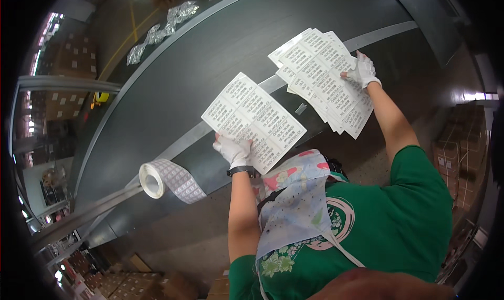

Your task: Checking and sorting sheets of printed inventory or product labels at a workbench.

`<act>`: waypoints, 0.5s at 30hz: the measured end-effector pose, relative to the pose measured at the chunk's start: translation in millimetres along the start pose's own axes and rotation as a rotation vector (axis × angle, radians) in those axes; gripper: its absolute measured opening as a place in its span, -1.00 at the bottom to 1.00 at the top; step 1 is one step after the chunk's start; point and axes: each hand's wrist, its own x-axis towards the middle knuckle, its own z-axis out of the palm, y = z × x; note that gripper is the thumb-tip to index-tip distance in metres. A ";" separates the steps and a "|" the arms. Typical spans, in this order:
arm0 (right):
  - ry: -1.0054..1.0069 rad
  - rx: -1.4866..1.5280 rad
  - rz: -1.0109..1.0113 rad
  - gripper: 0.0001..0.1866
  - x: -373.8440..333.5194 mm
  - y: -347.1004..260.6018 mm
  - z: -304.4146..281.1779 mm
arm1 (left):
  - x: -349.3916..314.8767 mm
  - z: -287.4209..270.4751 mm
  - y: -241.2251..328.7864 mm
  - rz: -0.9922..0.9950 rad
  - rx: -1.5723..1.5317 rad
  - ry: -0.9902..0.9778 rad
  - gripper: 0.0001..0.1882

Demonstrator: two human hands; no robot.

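Note:
My left hand (234,150), in a white glove with bare fingertips, is closed on the near left edge of a white printed label sheet (254,122), its thumb on top. To the right, my right hand (363,71), gloved the same way, grips the right edge of a fanned stack of similar label sheets (321,75). The thumb lies on the top sheet, and the fingers go round the edge. Both the sheet and the stack are over the near metal edge of a dark conveyor belt (210,63). A gap separates them.
A roll of printed labels (153,181), its tail hanging down, stands at the near left edge. A small grey piece (301,109) lies on the metal edge (194,136). Crumpled clear plastic (178,17) is past the far edge. Cartons (73,55) are stacked at the left.

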 end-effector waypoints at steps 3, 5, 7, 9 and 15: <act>-0.224 -0.172 0.094 0.13 7.3 15.8 -19.6 | -1.2 -4.9 4.8 -0.052 -0.070 -0.036 0.06; -0.271 -0.144 0.085 0.12 0.8 14.4 -28.1 | 7.1 -6.3 -3.2 -0.091 0.016 -0.043 0.02; -0.328 -0.148 0.085 0.04 -13.0 2.1 -40.8 | 12.6 -10.6 -3.9 -0.121 0.066 -0.058 0.03; -0.367 -0.036 0.114 -0.04 -23.3 14.0 -33.4 | 11.2 -6.8 4.3 -0.218 0.192 -0.015 0.05; -0.315 0.049 0.166 -0.25 -63.8 6.3 -21.7 | 7.2 -3.6 39.6 -0.278 0.030 0.062 0.11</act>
